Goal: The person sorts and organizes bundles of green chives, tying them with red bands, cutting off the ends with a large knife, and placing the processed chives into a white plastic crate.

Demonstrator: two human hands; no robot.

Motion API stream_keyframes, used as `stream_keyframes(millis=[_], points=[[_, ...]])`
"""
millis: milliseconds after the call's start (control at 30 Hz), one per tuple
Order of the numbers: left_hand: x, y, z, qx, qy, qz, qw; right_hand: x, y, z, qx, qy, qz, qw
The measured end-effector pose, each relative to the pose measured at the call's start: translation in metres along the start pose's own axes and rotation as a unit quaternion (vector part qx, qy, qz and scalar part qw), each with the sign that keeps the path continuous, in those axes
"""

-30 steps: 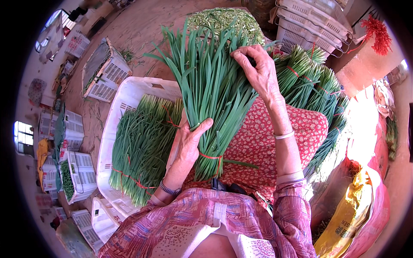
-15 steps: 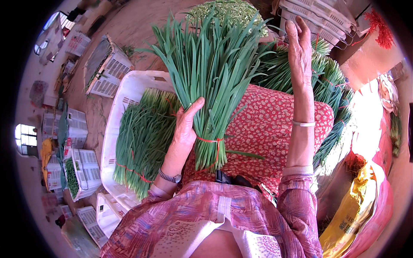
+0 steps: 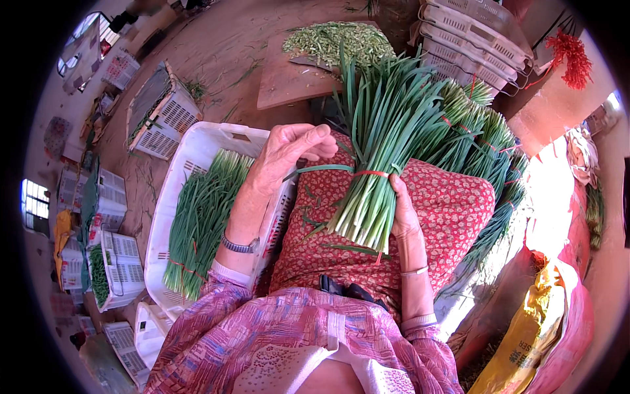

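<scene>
My right hand (image 3: 405, 210) grips a bundle of garlic chives (image 3: 377, 194) near its red tie, with the pale cut ends toward me and the green leaves pointing away. The bundle is held over a red floral cloth (image 3: 453, 190) on my lap. One leaf (image 3: 328, 168) sticks out sideways from the bundle toward my left hand (image 3: 295, 148). That hand is raised just left of the bundle, its fingers curled together; whatever may be inside them is hidden. Loose leaf bits lie on the cloth.
At my left stands a white plastic crate (image 3: 155, 230) holding tied chives (image 3: 203, 223). More tied bundles (image 3: 489, 141) are piled at the right. Ahead, a board (image 3: 279, 85) bears chopped greens (image 3: 338, 43). Stacked crates (image 3: 472, 43), red ties (image 3: 569, 59) and a yellow sack (image 3: 525, 335) are farther right.
The bundle has passed from my left hand to my right and now tilts, lower and farther right. My right hand has come down from its raised position; my left is off the bundle.
</scene>
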State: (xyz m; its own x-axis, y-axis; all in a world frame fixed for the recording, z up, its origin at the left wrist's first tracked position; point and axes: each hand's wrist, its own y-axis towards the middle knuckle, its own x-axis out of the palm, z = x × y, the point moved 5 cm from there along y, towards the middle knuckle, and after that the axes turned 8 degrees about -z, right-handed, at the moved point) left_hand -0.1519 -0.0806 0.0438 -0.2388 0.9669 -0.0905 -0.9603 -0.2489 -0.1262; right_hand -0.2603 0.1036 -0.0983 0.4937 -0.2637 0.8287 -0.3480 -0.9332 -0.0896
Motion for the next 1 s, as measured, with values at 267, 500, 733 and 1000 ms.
stream_keyframes(millis=[267,500,733,1000], points=[[0.045,0.009,-0.070,0.052,-0.378,0.028,0.924,0.022,-0.011,0.044,0.118,0.096,-0.101,0.983],[0.019,0.006,-0.062,0.086,-0.392,0.099,0.911,0.069,0.003,0.001,0.038,-0.314,-0.065,0.947],[0.026,-0.008,-0.038,0.078,-0.299,0.128,0.942,0.114,0.058,-0.051,-0.209,-0.278,-0.022,0.937],[-0.008,-0.040,-0.041,0.017,-0.282,0.096,0.954,0.083,0.076,-0.115,-0.291,-0.211,0.110,0.927]])
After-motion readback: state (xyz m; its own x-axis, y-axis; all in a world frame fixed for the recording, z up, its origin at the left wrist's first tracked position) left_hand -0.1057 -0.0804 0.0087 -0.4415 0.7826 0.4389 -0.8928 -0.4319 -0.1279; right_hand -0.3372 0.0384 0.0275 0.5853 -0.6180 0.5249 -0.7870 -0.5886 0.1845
